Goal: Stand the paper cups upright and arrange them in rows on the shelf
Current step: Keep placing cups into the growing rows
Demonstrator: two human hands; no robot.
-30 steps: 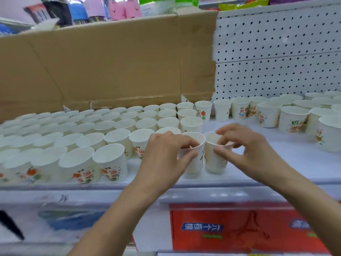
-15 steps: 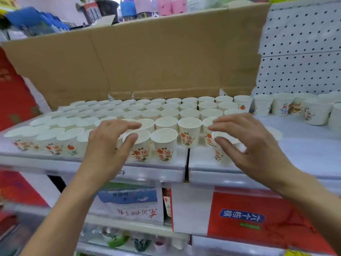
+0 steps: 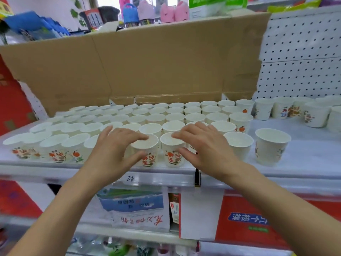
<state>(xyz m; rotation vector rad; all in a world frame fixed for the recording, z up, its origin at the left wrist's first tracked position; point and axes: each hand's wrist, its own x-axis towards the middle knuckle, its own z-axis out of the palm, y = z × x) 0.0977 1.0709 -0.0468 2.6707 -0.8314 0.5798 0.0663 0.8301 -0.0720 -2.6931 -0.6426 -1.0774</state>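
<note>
Fingers spread, left hand (image 3: 110, 154) over one front-row paper cup (image 3: 148, 159), right hand (image 3: 206, 150) over the neighbouring cup (image 3: 172, 158)

rightmost cups (image 3: 335, 119) cut by edge

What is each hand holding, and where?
Nothing clearly gripped: left hand rests fingertips on the rim of one front-row cup, right hand on the neighbouring cup; thumbs alongside.

A handwritten "22" marked the shelf edge (image 3: 130, 178); front paper cups (image 3: 147, 159) carried red characters, among them "运" and "连".
</note>
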